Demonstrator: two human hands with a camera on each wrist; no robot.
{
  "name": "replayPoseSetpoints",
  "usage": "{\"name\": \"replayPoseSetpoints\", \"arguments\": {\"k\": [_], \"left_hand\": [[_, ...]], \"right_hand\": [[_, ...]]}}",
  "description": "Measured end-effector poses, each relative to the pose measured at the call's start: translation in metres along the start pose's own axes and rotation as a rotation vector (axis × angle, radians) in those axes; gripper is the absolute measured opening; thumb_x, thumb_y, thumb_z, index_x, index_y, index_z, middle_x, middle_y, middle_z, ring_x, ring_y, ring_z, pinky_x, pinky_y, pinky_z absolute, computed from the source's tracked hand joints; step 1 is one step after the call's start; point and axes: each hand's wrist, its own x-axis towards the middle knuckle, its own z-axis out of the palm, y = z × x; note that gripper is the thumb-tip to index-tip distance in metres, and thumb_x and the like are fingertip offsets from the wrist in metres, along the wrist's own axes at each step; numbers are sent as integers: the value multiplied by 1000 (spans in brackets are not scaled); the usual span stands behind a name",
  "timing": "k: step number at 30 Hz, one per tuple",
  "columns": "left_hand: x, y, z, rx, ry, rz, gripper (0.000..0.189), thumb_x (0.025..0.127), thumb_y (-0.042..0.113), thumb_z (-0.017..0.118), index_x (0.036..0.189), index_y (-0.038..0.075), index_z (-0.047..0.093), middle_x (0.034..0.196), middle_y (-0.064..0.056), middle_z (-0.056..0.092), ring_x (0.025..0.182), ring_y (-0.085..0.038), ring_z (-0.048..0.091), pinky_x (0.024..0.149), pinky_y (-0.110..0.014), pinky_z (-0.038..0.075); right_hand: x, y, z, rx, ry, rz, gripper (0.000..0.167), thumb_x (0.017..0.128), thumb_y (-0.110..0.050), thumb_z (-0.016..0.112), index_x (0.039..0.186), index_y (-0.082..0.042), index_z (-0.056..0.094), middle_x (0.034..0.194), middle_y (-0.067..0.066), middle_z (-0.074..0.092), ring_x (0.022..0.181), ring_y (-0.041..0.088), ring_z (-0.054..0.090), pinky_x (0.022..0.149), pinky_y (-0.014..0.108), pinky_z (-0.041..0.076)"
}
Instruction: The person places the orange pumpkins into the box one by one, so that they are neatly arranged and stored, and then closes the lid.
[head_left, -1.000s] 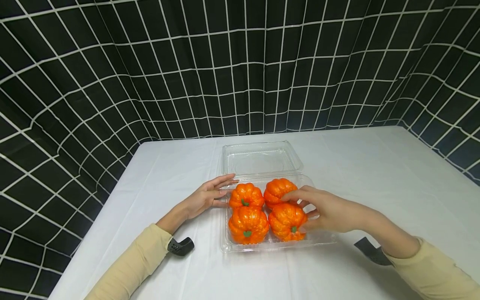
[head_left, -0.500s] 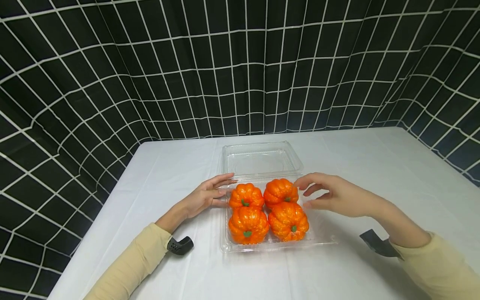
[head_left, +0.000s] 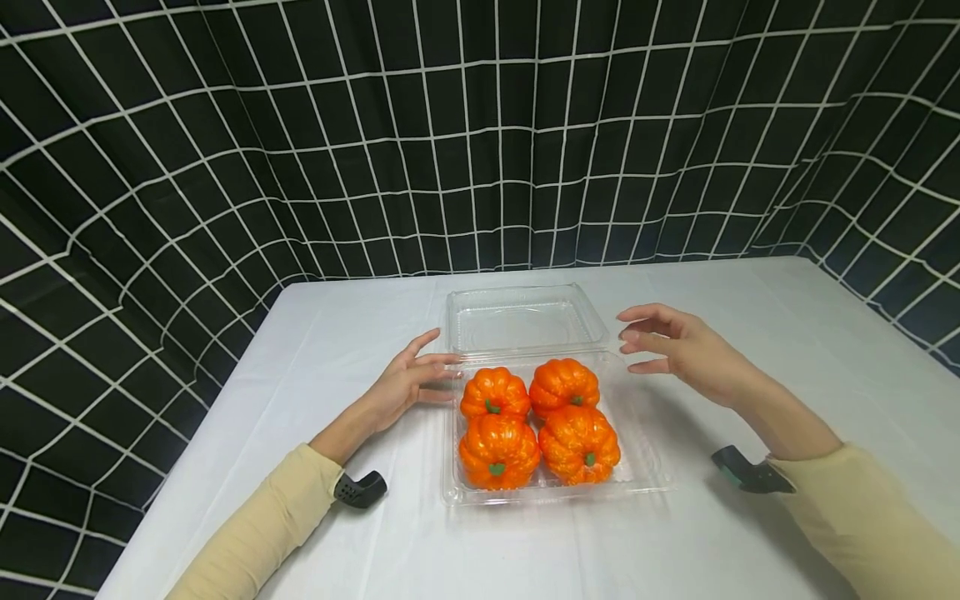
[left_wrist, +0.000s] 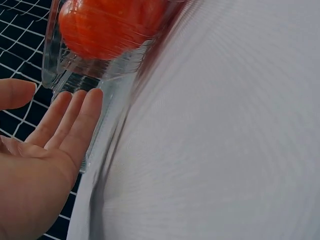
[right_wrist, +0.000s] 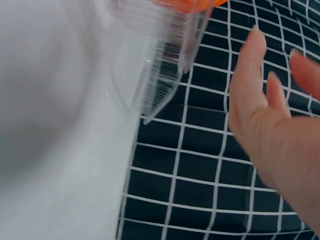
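Several orange toy pumpkins (head_left: pixel 499 452) with green stems sit in two rows inside a clear plastic clamshell box (head_left: pixel 643 467). Its lid (head_left: pixel 525 321) lies folded back, away from the person. Beside the box's left edge is the left hand (head_left: pixel 401 385), fingers spread and holding nothing; whether a fingertip touches the rim I cannot tell. The right hand (head_left: pixel 686 350) hovers off the box's far right corner, fingers loosely bent with nothing between them. In the left wrist view, an orange pumpkin (left_wrist: pixel 110 27) shows through the box wall, beyond the fingertips.
A white cloth covers the table (head_left: pixel 360 317). Black curtain with a white grid (head_left: pixel 487 142) hangs behind it and along both sides. Each wrist carries a dark strap-on device (head_left: pixel 362 490).
The right hand has let go of the far right pumpkin and moved up and away, past the box's right edge. The left hand has drawn slightly back, its fingers spreading wider.
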Motion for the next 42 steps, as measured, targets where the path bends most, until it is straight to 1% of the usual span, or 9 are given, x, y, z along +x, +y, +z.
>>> {"name": "replayPoseSetpoints", "arguments": {"k": [10, 17, 21, 26, 29, 31, 34, 37, 42], "left_hand": [[0, 3, 8, 69, 12, -52, 70, 96, 7, 48, 152, 2, 6, 138, -27, 44, 116, -33, 55, 89, -46, 50], [-1, 4, 9, 41, 7, -65, 71, 94, 4, 50, 152, 3, 8, 138, -26, 45, 113, -30, 57, 87, -42, 51], [-1, 3, 9, 21, 5, -58, 72, 93, 3, 50, 152, 4, 9, 138, -25, 45, 111, -27, 59, 86, -42, 52], [1, 2, 9, 41, 0, -42, 69, 94, 3, 51, 151, 2, 12, 137, -25, 46, 109, -24, 60, 85, -38, 52], [2, 2, 9, 37, 20, -42, 66, 95, 3, 51, 150, 0, 16, 135, -24, 49, 108, -23, 61, 84, -34, 53], [2, 2, 10, 17, 44, -48, 64, 95, 2, 52, 149, -1, 20, 133, -24, 51, 106, -21, 62, 83, -33, 53], [3, 4, 11, -26, 76, -56, 61, 94, 0, 53, 147, -2, 25, 131, -23, 53, 102, -19, 63, 84, -32, 53], [2, 5, 12, -58, 80, -59, 60, 93, -2, 53, 147, -3, 25, 130, -23, 54, 100, -17, 63, 84, -31, 53], [0, 7, 12, -83, 70, -63, 63, 93, -4, 53, 149, 0, 24, 130, -22, 53, 101, -17, 63, 84, -29, 52]], "right_hand": [[17, 15, -4, 364, 145, 124, 29, 98, -17, 53, 124, -15, 42, 124, 6, 38, 103, 17, 53, 84, 23, 51], [29, 31, -4, 516, 122, 260, 53, 98, -17, 52, 142, -2, 26, 127, 9, 34, 121, 31, 40, 84, 26, 51], [32, 37, -1, 575, 96, 320, 36, 98, -15, 50, 130, -4, 37, 123, 11, 35, 100, 18, 55, 84, 28, 52], [34, 40, -1, 666, 22, 340, 15, 98, -10, 51, 111, -4, 55, 116, 14, 46, 92, 19, 61, 87, 30, 51], [34, 41, -1, 681, -14, 322, 14, 98, -6, 50, 104, -5, 62, 110, 12, 51, 94, 18, 59, 87, 29, 51], [34, 41, -2, 651, -35, 313, 20, 98, -5, 50, 115, -1, 58, 112, 11, 50, 95, 17, 58, 86, 28, 51], [32, 41, -4, 552, -66, 314, 46, 98, -8, 51, 140, 1, 36, 117, 10, 46, 97, 17, 57, 86, 27, 51], [31, 42, -6, 442, -105, 309, 66, 97, -9, 53, 149, 1, 15, 118, 9, 48, 100, 17, 57, 85, 27, 51], [29, 45, -7, 397, -108, 263, 63, 96, -6, 54, 148, -6, 20, 115, 8, 51, 103, 19, 56, 86, 27, 51]]}}
